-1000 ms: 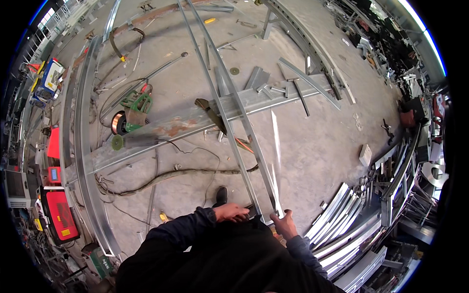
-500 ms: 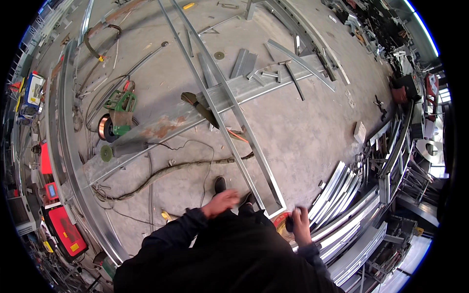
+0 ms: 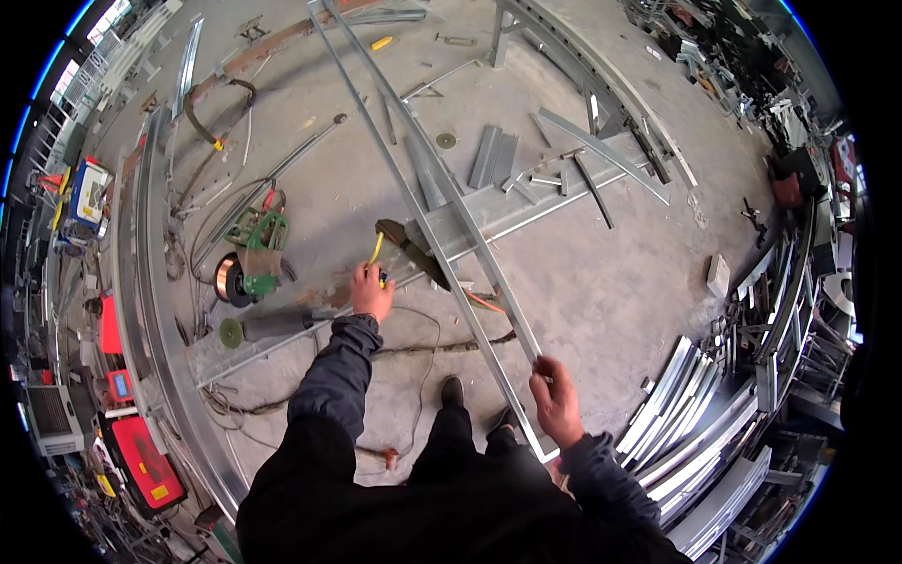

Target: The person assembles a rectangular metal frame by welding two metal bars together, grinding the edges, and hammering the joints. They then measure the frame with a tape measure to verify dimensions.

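My left hand (image 3: 373,295) reaches forward over the wide steel beam (image 3: 319,273) and is closed around a tape measure (image 3: 382,279). A short yellow blade sticks out ahead of the fingers. My right hand (image 3: 556,404) is closed at the near end of a long, narrow metal frame (image 3: 489,263), with its fingertips at the right rail. Something small and dark shows at those fingertips; I cannot tell what it is. The frame lies across the beam, and a dark green strip of cloth or sleeve (image 3: 413,252) is beside it.
A green wire feeder (image 3: 258,230) with a copper wire spool (image 3: 228,279) and an angle grinder (image 3: 272,326) are at the left. Cables (image 3: 432,348) run over the floor before my feet. Metal strips (image 3: 672,399) lie stacked at the right, near a white block (image 3: 718,275).
My left hand, open before, has moved forward and now holds the tape measure. My right hand, earlier around a dark object, has moved up to the frame's rail. The view has shifted slightly.
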{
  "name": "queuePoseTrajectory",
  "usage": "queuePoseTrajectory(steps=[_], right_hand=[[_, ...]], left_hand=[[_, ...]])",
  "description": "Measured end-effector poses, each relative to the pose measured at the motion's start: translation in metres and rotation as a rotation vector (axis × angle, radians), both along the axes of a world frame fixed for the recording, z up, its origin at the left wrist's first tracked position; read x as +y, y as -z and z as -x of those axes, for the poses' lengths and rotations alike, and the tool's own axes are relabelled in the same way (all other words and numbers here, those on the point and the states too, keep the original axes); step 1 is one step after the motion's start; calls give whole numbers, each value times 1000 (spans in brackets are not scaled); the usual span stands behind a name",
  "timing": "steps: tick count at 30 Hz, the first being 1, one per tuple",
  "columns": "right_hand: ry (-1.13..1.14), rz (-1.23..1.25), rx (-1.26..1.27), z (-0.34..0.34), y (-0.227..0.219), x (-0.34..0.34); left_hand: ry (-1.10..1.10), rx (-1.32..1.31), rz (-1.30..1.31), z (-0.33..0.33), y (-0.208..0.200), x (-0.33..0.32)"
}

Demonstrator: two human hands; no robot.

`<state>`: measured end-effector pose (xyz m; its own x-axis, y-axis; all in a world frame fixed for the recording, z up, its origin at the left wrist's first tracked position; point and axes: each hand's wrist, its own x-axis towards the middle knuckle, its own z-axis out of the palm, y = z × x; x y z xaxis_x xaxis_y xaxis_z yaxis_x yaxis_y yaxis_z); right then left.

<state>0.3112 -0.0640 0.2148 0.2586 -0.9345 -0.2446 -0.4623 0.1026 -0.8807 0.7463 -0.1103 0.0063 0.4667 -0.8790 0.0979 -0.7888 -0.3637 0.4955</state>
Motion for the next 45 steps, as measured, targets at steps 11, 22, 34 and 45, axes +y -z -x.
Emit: queuePoseTrajectory(steps=[11,22,34,45], right_hand=[[238,-53,304,86,22,73],[482,-294,172,146,47,163],[238,-228,26,121,50,92],[-272,-1082,-1094,-171,-1,-101]], left_hand=[[-261,88,-288,-36,33,-156],[-203,531,-268,-82,122,-206],[-202,785,670,61,-80,-38],[231,-30,716,236,-246,168]])
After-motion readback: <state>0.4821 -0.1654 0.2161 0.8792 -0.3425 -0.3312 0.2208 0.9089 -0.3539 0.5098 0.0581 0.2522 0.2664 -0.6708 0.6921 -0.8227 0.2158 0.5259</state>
